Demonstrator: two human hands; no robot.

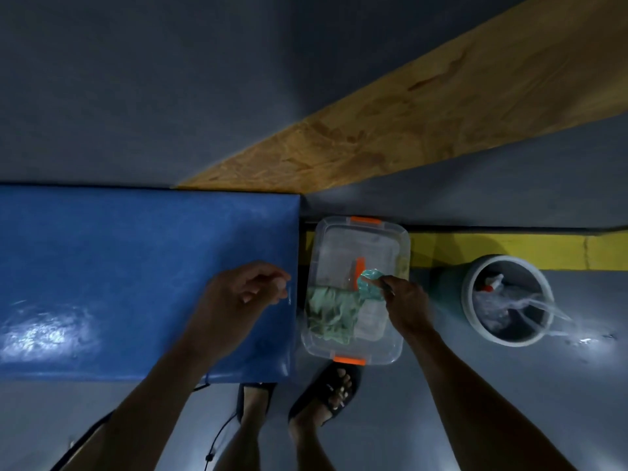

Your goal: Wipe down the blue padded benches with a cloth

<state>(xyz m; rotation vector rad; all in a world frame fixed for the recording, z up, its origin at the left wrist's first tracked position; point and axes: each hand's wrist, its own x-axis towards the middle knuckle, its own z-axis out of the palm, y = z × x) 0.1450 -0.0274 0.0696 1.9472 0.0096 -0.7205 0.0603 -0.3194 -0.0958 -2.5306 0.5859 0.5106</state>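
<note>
Two bare forearms reached down from the camera. The blue padded bench ended just beside a clear plastic bin on the floor; a grey bucket stood apart. Left hand hovered loosely curled, holding nothing. Right hand pinched a teal cloth over the bin.

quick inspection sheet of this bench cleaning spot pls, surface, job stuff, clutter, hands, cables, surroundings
surface: blue padded bench, shiny patches at its left
job's things: teal cloth over clear plastic tub; pale green cloth in tub
clutter: grey bucket holding spray bottle and clear plastic
hands: right hand pinches teal cloth; left hand loosely curled, empty
cables: thin black cord by the feet
surroundings: grey floor, yellow stripe, wooden board
</note>
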